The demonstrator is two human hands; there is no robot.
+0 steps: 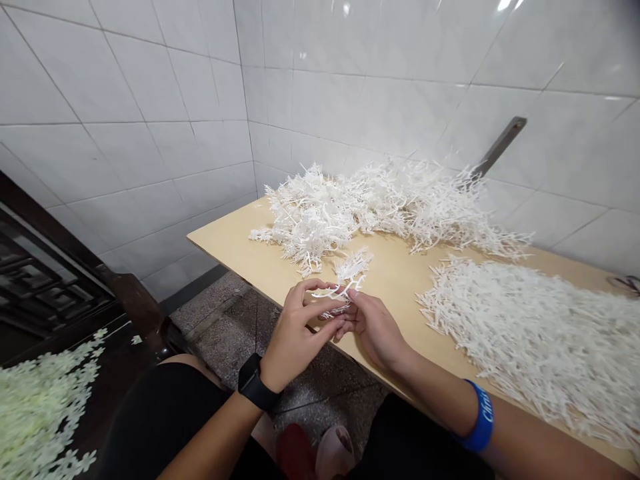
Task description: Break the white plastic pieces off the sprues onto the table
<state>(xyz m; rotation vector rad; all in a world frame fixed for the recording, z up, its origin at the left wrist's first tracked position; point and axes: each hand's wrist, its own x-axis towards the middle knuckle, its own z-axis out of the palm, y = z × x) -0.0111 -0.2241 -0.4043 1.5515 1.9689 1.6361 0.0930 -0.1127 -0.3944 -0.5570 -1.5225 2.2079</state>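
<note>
My left hand (300,330), with a black watch on its wrist, and my right hand (375,327), with a blue wristband, meet over the near edge of the wooden table (230,243). Both pinch one small white plastic sprue piece (336,293) with thin branching arms. Just beyond it on the table lies a loose white branched piece (353,265). A big tangled heap of the same white sprues (370,203) lies at the back by the wall.
A second heap of straight white plastic sticks (535,333) covers the table's right part. Pale green flower-shaped pieces (40,407) fill a spot at lower left. White tiled walls close the corner. A dark metal bracket (500,143) leans on the right wall. Dark stone floor lies below.
</note>
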